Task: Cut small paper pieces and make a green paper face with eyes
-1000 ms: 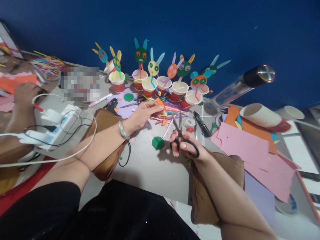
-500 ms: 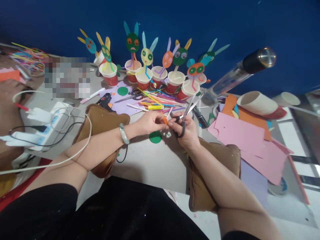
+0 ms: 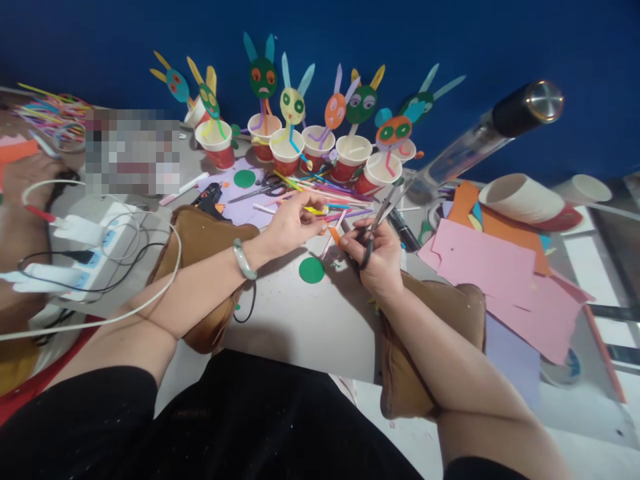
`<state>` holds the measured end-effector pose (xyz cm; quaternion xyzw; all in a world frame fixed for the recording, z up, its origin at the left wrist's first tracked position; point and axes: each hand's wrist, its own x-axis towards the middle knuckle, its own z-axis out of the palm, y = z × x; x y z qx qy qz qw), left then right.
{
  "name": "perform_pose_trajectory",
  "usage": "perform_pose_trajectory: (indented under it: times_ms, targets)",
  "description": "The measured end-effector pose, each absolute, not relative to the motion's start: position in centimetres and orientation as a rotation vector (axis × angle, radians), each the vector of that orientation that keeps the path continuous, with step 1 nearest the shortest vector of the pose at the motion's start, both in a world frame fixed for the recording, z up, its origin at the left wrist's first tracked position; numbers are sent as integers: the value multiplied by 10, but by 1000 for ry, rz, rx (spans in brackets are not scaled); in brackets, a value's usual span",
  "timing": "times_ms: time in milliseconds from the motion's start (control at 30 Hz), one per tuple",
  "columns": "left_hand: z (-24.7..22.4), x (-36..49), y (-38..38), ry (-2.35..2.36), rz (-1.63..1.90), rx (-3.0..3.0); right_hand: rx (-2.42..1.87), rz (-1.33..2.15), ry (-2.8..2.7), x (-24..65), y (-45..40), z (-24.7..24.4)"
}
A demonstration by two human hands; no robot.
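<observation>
Right hand (image 3: 383, 257) fingers hold black-handled metal scissors (image 3: 369, 249), small orange paper strip (image 3: 335, 235).
Left hand (image 3: 295, 223) at strip's ten o'clock, finger grip unclear.

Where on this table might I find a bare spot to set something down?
The tabletop looks bare between the left brown cushion and right brown cushion, on the wearer's side of the green circle. Beyond it crowd straws and paper cups, with pink sheets at right; the right hand holds scissors nearby.
</observation>
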<state>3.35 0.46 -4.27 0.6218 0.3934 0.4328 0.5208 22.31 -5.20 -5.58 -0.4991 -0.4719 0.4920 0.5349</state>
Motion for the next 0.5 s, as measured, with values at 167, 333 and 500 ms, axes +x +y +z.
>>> perform_pose_trajectory:
  times_ms: [167,333,500]
  targets:
    - [-41,34,1,845,888,1662,-1181,1187,-1183,224,-54,-56]
    - [-34,33,-1,864,748,1765,-1171,1212,-1191,223,-55,-56]
    - [-31,35,-3,891,731,1846,-1198,1231,-1209,220,-56,-59]
